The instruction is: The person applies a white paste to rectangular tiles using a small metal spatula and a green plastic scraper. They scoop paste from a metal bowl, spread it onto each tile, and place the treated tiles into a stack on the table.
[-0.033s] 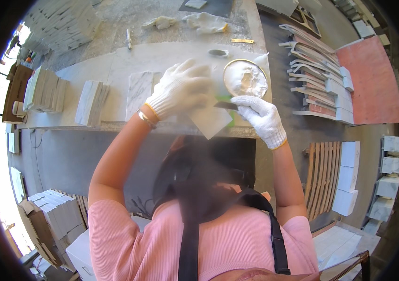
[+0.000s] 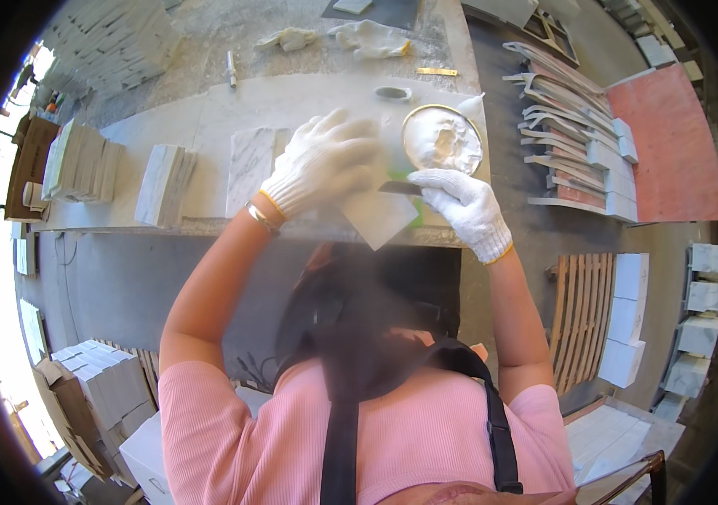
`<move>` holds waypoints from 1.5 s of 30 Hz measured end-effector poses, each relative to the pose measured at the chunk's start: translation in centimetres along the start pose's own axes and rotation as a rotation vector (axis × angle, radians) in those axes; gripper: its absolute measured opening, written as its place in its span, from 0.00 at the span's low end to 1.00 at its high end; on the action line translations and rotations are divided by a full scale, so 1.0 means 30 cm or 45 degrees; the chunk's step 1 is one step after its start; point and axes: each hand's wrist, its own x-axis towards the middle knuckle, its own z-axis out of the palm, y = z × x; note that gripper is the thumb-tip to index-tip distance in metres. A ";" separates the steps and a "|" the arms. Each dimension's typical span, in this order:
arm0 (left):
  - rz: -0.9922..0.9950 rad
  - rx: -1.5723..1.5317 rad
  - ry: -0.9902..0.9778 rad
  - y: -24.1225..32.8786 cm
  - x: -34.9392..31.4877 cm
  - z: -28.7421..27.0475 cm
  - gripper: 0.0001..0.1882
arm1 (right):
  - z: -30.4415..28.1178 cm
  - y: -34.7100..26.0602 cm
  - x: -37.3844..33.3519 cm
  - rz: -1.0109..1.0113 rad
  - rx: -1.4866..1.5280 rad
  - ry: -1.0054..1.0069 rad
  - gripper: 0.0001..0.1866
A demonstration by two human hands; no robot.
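My left hand (image 2: 321,160), in a white knitted glove, grips a white marble tile (image 2: 378,219) and holds it tilted over the front edge of the stone workbench (image 2: 207,114). My right hand (image 2: 462,206), also gloved, holds a small putty knife (image 2: 398,188). Its dark blade lies against the tile's upper edge. Just behind both hands stands a round tin of white paste (image 2: 441,139), open.
A flat marble tile (image 2: 249,158) and upright tile stacks (image 2: 163,181) (image 2: 81,162) sit on the bench to the left. Spare gloves (image 2: 371,38) lie at the back. Grey moulding pieces (image 2: 569,126), a wooden pallet (image 2: 582,311) and white blocks (image 2: 628,324) are on the right. Boxed tiles (image 2: 98,383) are lower left.
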 end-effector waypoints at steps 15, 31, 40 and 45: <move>0.042 0.022 0.187 0.017 -0.005 0.032 0.15 | 0.018 -0.022 -0.059 -0.212 -0.324 0.013 0.15; -0.014 -0.035 0.188 0.016 -0.021 0.041 0.16 | 0.074 -0.042 -0.075 -0.090 -0.301 0.196 0.15; 0.007 0.050 0.226 0.009 -0.020 0.052 0.15 | 0.072 -0.096 -0.137 0.008 -0.401 0.084 0.17; 0.004 -0.024 0.168 0.008 -0.023 0.046 0.16 | 0.082 -0.076 -0.096 0.006 -0.253 0.195 0.15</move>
